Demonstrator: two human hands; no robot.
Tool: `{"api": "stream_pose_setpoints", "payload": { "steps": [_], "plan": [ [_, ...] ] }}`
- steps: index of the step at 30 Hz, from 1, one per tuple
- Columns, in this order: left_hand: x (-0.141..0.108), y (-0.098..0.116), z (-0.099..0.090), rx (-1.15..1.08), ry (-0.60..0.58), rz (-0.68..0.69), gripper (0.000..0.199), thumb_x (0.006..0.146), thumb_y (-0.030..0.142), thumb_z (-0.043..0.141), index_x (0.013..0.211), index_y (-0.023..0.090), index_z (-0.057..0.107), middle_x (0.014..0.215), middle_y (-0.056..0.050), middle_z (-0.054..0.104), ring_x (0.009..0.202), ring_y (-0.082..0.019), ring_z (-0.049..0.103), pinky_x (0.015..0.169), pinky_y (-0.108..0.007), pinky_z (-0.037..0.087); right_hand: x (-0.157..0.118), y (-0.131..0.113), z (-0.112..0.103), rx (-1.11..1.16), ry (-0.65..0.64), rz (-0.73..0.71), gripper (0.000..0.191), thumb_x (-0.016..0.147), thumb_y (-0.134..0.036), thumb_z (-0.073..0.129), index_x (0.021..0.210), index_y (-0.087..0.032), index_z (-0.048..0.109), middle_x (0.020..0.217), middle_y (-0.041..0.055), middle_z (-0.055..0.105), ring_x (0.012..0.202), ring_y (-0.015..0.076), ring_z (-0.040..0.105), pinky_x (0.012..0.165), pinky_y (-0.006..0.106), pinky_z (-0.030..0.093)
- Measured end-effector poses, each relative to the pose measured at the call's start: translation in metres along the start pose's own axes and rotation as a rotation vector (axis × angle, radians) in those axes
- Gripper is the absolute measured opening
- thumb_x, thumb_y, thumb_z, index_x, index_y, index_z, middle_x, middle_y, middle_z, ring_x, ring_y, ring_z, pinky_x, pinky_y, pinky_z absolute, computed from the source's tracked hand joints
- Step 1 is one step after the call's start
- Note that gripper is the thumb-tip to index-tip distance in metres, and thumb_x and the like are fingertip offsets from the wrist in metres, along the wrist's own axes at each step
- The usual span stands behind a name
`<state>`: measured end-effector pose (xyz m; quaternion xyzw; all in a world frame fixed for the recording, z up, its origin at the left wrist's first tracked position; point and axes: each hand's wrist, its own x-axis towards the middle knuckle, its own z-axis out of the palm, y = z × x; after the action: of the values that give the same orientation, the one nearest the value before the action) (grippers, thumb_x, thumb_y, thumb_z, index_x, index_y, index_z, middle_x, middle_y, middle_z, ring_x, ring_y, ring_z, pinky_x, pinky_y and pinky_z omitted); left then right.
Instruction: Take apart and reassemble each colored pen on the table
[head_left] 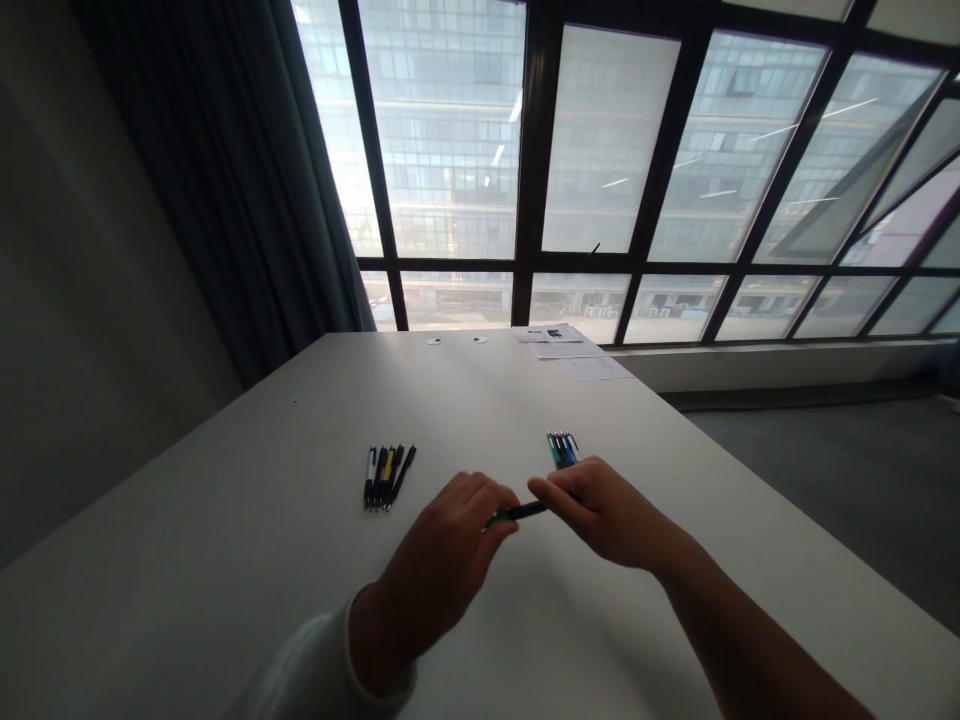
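Both of my hands are closed on one pen [528, 510], held level above the white table [300, 560]. My left hand [450, 545] pinches its green end between thumb and fingers. At the black end, my right hand [607, 510] has its fingers wrapped round the tip, which they hide. To the left of my left hand lies a group of several pens [386, 478], mostly black, with one yellow and one white. Just beyond my right hand, a second group of pens [561, 447], green, blue and dark, is partly covered by that hand.
Printed paper sheets [559, 350] lie at the table's far right corner. Two small white pieces [456, 341] are near the far edge. A dark curtain [247, 200] hangs at the left, and large framed windows [450, 140] stand behind the table.
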<state>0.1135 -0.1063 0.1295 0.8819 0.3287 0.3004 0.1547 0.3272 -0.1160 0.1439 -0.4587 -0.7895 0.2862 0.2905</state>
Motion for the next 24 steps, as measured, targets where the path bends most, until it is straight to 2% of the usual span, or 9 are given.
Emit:
{"api": "stream_pose_setpoints", "payload": {
  "steps": [3,6,8,10,14,16,18,20,24],
  "plan": [
    [0.001,-0.007,-0.003,0.178,0.133,0.127,0.012,0.094,0.013,0.053,0.098,0.018,0.064,0.092,-0.006,0.068,0.087,-0.021,0.058,0.078,-0.034,0.043,0.003,0.001,0.009,0.174,-0.007,0.098,0.055,0.097,-0.058,0.044,0.059,-0.018,0.046,0.049,-0.0063,0.037,0.043,0.0068,0.030,0.045,0.023,0.027],
    [-0.001,-0.015,-0.010,0.379,0.281,0.216,0.023,0.094,0.007,0.049,0.104,0.021,0.065,0.100,-0.005,0.072,0.100,-0.024,0.058,0.095,-0.044,0.037,0.005,-0.001,0.021,0.380,-0.089,0.161,0.053,0.094,-0.059,0.050,0.065,-0.016,0.057,0.050,-0.0038,0.050,0.043,0.0079,0.044,0.045,0.021,0.036],
    [-0.003,-0.019,-0.015,0.457,0.322,0.258,0.029,0.093,0.004,0.049,0.106,0.025,0.066,0.110,-0.003,0.073,0.114,-0.027,0.054,0.106,-0.052,0.027,0.006,-0.004,0.029,0.508,-0.163,0.134,0.049,0.092,-0.057,0.054,0.072,-0.013,0.063,0.057,0.0000,0.060,0.048,0.0098,0.054,0.049,0.021,0.044],
    [-0.004,-0.021,-0.019,0.451,0.364,0.280,0.031,0.092,0.006,0.053,0.110,0.029,0.066,0.122,-0.001,0.070,0.126,-0.029,0.048,0.109,-0.054,0.025,0.007,-0.005,0.038,0.608,-0.202,0.060,0.045,0.094,-0.053,0.055,0.079,-0.012,0.066,0.066,0.0035,0.066,0.056,0.0108,0.059,0.056,0.023,0.050],
    [-0.004,-0.020,-0.022,0.121,0.510,0.143,0.046,0.092,0.023,0.060,0.136,0.031,0.051,0.150,-0.007,0.047,0.136,-0.031,0.041,0.105,-0.049,0.041,0.005,-0.007,0.053,0.681,-0.238,-0.039,0.039,0.095,-0.045,0.057,0.084,-0.010,0.068,0.072,0.0058,0.068,0.061,0.0107,0.062,0.062,0.023,0.052],
    [-0.003,-0.018,-0.023,-0.178,0.447,0.021,0.062,0.093,0.030,0.060,0.149,0.031,0.033,0.151,-0.011,0.043,0.126,-0.029,0.053,0.098,-0.046,0.050,0.003,-0.009,0.058,0.678,-0.261,-0.027,0.036,0.093,-0.042,0.061,0.081,-0.009,0.068,0.070,0.0057,0.067,0.059,0.0106,0.062,0.059,0.022,0.051],
    [-0.004,-0.015,-0.024,-0.428,0.320,-0.090,0.069,0.093,0.031,0.061,0.152,0.032,0.024,0.140,-0.012,0.054,0.108,-0.023,0.065,0.090,-0.041,0.056,0.001,-0.010,0.062,0.654,-0.281,-0.010,0.034,0.092,-0.039,0.062,0.079,-0.009,0.068,0.069,0.0055,0.067,0.058,0.0105,0.061,0.058,0.021,0.051],
    [-0.004,-0.011,-0.026,-0.555,0.256,-0.170,0.066,0.092,0.029,0.064,0.149,0.032,0.030,0.124,-0.009,0.064,0.096,-0.019,0.068,0.085,-0.038,0.059,0.001,-0.011,0.063,0.625,-0.300,-0.007,0.032,0.093,-0.037,0.060,0.079,-0.009,0.068,0.069,0.0055,0.067,0.058,0.0106,0.062,0.058,0.022,0.051],
    [-0.004,-0.005,-0.028,-0.625,0.299,-0.208,0.052,0.086,0.027,0.071,0.132,0.026,0.048,0.108,-0.006,0.070,0.096,-0.019,0.068,0.080,-0.032,0.060,0.002,-0.010,0.064,0.591,-0.317,-0.009,0.029,0.094,-0.033,0.058,0.082,-0.009,0.069,0.071,0.0058,0.068,0.060,0.0111,0.063,0.060,0.022,0.052]
  ]
}}
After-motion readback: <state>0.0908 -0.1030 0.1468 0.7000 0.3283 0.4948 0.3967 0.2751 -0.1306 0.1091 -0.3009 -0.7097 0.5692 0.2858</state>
